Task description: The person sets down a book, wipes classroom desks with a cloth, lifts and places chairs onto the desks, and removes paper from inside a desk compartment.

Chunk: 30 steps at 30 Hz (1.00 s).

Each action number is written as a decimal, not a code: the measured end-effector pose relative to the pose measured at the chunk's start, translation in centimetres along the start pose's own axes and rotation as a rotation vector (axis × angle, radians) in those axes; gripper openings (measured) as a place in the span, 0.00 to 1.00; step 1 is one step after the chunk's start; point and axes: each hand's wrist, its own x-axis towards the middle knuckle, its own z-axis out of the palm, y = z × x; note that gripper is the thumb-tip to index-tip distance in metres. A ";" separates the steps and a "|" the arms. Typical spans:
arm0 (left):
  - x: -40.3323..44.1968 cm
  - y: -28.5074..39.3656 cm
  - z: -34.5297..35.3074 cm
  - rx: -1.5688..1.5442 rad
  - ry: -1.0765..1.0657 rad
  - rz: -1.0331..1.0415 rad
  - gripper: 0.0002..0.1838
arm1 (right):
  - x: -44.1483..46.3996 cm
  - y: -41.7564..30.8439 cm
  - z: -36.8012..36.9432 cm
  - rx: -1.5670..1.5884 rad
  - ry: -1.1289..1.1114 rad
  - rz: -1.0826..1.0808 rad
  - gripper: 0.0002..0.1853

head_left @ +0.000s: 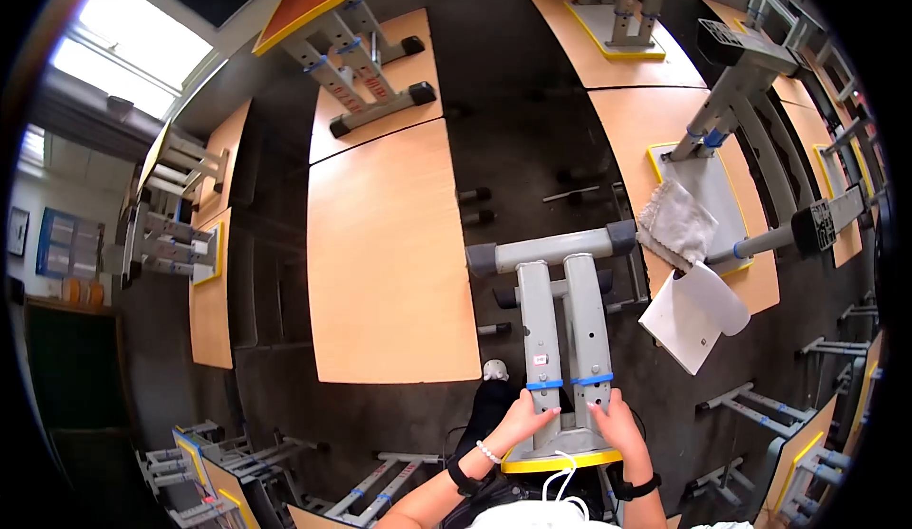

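A single head-worn camera supplies the view; it looks forward and steeply down from above the wearer's white top (518, 518), which enters at the lower edge; the lens is very wide, bowing straight edges and leaving a dark curved border at the corners; the left fingers (548, 417), right fingers (597, 409) and stool (591, 325) lie near, right of the lower centre; the bare worktop (389, 263) extends forward, left of centre; the window (142, 30) appears farther off, slanted, at upper left.
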 end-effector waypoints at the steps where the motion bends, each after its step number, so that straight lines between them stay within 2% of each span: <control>1: -1.0 1.3 -0.7 0.007 0.002 0.010 0.34 | -0.6 -1.2 -0.6 -0.034 0.001 0.032 0.18; 5: -3.1 1.9 -0.6 0.003 0.041 0.154 0.32 | -2.5 -2.1 -1.5 -0.016 0.033 -0.039 0.19; 8: -5.5 4.0 -1.3 0.081 -0.006 0.082 0.31 | -4.1 -1.5 -1.6 -0.033 0.031 -0.049 0.21; 10: -5.9 3.2 -0.7 0.044 0.067 0.177 0.30 | -5.3 -1.9 -1.4 -0.023 0.087 -0.105 0.22; 11: -6.2 3.3 -0.6 0.046 0.080 0.200 0.30 | -5.5 -1.8 -1.4 0.003 0.085 -0.069 0.26; 15: -7.1 4.7 -0.9 0.034 0.132 0.309 0.33 | -6.1 -2.0 -1.4 0.012 0.186 -0.168 0.31; 19: -8.6 7.5 -1.8 0.080 0.111 0.297 0.34 | -5.9 -2.2 -2.3 0.050 0.209 -0.183 0.30; 23: -10.8 9.1 -2.8 0.114 0.176 0.372 0.30 | -6.6 -3.8 -3.0 0.056 0.227 -0.246 0.28; 30: -11.5 7.7 -4.8 0.080 0.237 0.473 0.24 | -6.7 -6.8 -2.2 0.088 0.205 -0.360 0.25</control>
